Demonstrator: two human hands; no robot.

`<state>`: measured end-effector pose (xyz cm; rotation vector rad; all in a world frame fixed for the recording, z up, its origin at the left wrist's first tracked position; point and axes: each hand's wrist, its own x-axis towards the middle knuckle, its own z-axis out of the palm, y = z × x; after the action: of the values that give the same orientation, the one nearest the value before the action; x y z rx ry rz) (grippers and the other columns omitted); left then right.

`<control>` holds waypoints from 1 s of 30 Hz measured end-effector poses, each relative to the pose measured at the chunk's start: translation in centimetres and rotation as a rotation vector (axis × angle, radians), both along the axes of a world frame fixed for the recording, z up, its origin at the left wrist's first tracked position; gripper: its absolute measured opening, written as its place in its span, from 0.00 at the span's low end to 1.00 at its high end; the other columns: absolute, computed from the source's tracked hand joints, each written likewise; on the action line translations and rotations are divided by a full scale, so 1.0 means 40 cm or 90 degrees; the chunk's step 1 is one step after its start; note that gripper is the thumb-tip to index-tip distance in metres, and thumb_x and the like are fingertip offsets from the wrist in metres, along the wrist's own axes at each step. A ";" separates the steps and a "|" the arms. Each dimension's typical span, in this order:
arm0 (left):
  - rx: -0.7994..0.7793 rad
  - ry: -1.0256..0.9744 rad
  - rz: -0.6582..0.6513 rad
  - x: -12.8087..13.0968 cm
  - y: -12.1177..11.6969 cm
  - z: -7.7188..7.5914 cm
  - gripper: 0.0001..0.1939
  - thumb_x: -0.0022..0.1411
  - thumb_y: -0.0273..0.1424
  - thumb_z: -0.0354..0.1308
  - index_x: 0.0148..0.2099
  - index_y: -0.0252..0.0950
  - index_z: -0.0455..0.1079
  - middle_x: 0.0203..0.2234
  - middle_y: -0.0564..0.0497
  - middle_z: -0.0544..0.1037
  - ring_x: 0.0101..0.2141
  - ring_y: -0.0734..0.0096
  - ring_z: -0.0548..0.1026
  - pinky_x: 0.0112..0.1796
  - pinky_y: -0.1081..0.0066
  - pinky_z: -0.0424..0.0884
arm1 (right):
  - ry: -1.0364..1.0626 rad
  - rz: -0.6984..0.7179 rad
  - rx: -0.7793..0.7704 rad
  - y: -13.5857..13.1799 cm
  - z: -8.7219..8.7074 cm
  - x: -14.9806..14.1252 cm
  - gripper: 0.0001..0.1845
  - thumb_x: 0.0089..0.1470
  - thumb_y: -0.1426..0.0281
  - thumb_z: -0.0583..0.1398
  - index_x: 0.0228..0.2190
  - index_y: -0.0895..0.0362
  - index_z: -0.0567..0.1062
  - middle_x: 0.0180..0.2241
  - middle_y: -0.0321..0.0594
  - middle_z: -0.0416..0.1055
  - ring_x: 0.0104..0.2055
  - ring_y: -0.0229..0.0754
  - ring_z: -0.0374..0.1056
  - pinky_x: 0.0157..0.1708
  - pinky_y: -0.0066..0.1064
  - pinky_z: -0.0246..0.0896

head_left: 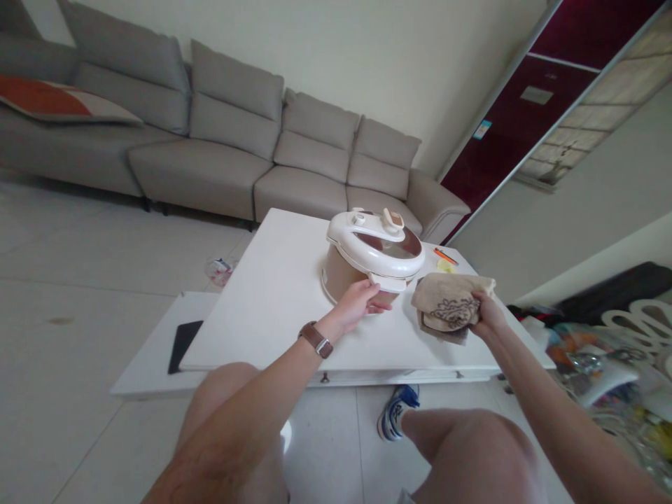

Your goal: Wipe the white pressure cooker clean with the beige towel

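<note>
A white and brown electric pressure cooker point(346, 262) stands on the white table point(252, 308), its lid point(375, 241) down on the pot. My left hand point(360, 304) is closed around the cooker's white side handle point(388, 283), with the thumb near the top of it. To the right, my right hand point(489, 316) grips a folded beige cloth point(446, 297) with a dark brown pattern. The cloth is beside the cooker, over the table; whether it touches the tabletop I cannot tell.
An orange pen-like object point(445, 256) and a yellowish round item point(446, 266) lie behind the cloth. A dark flat object point(183, 346) is on the lower shelf at left. Bagged clutter point(603, 364) crowds the right side; a grey sofa point(309, 185) stands beyond.
</note>
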<state>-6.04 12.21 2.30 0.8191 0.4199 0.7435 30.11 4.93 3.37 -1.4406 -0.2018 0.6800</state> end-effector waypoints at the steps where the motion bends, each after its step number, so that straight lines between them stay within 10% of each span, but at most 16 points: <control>1: -0.001 -0.002 0.013 0.009 0.002 -0.002 0.08 0.68 0.33 0.62 0.44 0.33 0.76 0.45 0.39 0.84 0.31 0.68 0.83 0.33 0.71 0.74 | 0.021 -0.013 -0.014 0.001 -0.010 -0.008 0.11 0.59 0.77 0.56 0.41 0.59 0.77 0.34 0.44 0.81 0.36 0.46 0.79 0.46 0.43 0.78; 16: 0.013 -0.013 0.233 0.042 0.005 -0.007 0.14 0.66 0.35 0.63 0.30 0.32 0.72 0.24 0.43 0.81 0.22 0.70 0.78 0.26 0.73 0.69 | 0.099 0.002 -0.052 0.033 -0.086 -0.109 0.12 0.60 0.75 0.56 0.44 0.59 0.76 0.32 0.41 0.81 0.34 0.45 0.79 0.46 0.41 0.78; 30: 0.023 0.121 0.510 -0.125 0.253 0.027 0.17 0.63 0.27 0.59 0.22 0.35 0.64 0.13 0.52 0.68 0.12 0.81 0.58 0.16 0.80 0.49 | 0.183 0.204 -0.002 0.027 -0.086 -0.097 0.17 0.62 0.67 0.54 0.45 0.61 0.77 0.36 0.50 0.83 0.44 0.53 0.80 0.51 0.49 0.75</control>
<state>-11.06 22.33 3.36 0.7499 0.9332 1.4199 26.25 6.01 -0.07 -1.3073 -0.2079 1.1395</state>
